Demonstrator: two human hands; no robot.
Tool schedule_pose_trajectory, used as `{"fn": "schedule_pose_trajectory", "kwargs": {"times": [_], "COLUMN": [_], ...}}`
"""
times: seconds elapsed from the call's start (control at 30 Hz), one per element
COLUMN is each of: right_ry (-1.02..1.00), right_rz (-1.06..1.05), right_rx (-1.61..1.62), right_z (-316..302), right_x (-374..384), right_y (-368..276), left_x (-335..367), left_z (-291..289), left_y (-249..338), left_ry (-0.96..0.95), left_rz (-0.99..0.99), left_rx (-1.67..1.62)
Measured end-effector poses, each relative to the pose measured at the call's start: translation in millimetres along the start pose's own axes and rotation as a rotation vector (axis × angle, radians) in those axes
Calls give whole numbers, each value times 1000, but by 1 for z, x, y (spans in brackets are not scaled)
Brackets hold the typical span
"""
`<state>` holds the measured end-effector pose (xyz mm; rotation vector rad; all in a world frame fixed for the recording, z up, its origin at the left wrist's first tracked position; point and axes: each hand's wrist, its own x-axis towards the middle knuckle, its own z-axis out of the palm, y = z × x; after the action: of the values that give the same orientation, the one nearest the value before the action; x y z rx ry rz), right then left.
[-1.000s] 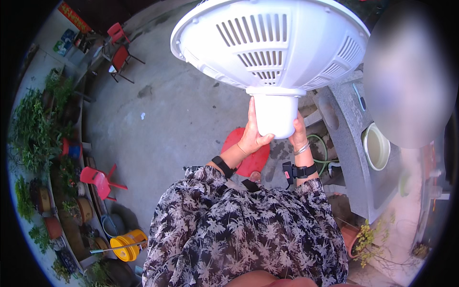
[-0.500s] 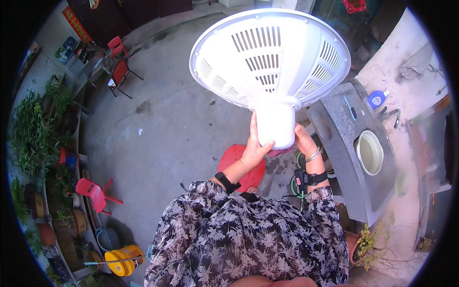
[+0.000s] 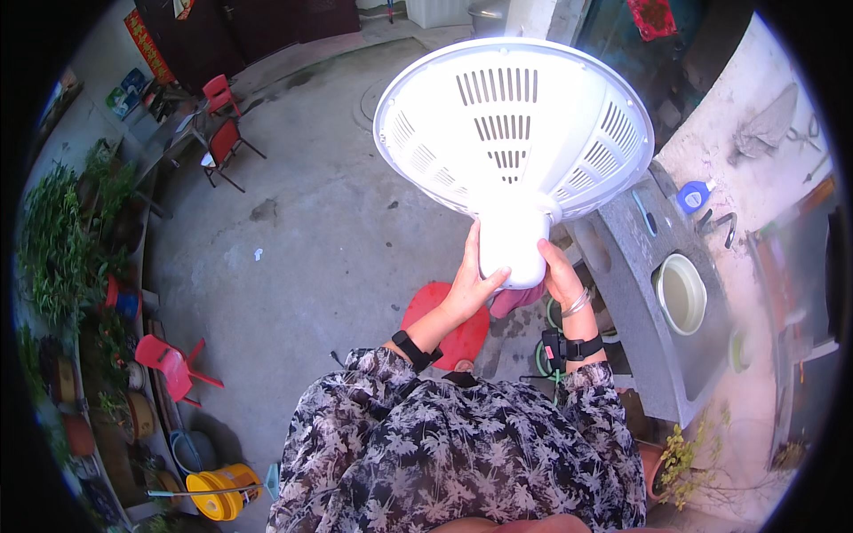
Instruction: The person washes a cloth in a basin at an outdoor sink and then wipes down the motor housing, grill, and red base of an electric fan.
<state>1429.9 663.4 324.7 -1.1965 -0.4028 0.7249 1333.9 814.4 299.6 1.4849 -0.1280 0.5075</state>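
A big white heater head [image 3: 573, 107], dish-shaped with rows of vent slots in its back, is raised in front of me, its narrow neck pointing toward me. My left hand [image 3: 471, 280] grips the left side of that neck, thumb across its lower end. On the neck's other side, my right hand [image 3: 560, 274] presses with its fingers partly behind it. A pink cloth [image 3: 515, 303] hangs just below the neck beside my right hand; whether the fingers pinch it is hidden. The dish's front faces away from me and does not show.
Below my hands is a red round stool [image 3: 444, 322]. A grey stone sink counter [image 3: 622, 266] on the right carries a pale basin [image 3: 681, 293], a brush [image 3: 645, 213] and a blue bottle [image 3: 694, 196]. Leftward stand a red chair [image 3: 171, 362], yellow bucket [image 3: 213, 494] and potted plants [image 3: 58, 249].
The heater head sits a little lower and farther right in view, its rim seen slightly smaller. Both hands still hold the neck. More of the pink cloth shows beneath it.
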Motion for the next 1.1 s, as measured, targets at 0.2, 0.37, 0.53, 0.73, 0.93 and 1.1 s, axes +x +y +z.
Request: {"fn": "schedule_pose_trajectory", "kwargs": {"times": [0.2,0.37,0.53,0.73,0.93,1.1], "right_ry": [38,52,33,48,15,-27], "right_rz": [-11,-7,37,-125,-208,-233], "right_rx": [-21,-15,129,-9,-77,-108], "right_z": [4,4,9,12,6,-3], "right_x": [-2,-3,-9,-10,-9,6], "right_y": [6,5,-3,0,11,20], "left_x": [7,18,17,9,-9,-8], "left_z": [1,5,12,17,25,21], "left_y": [16,35,31,17,17,10], "left_ry": [78,20,27,45,114,132], "left_rz": [-255,-183,-110,21,44,89], "left_rx": [-236,-236,-175,-110,-80,-49]}}
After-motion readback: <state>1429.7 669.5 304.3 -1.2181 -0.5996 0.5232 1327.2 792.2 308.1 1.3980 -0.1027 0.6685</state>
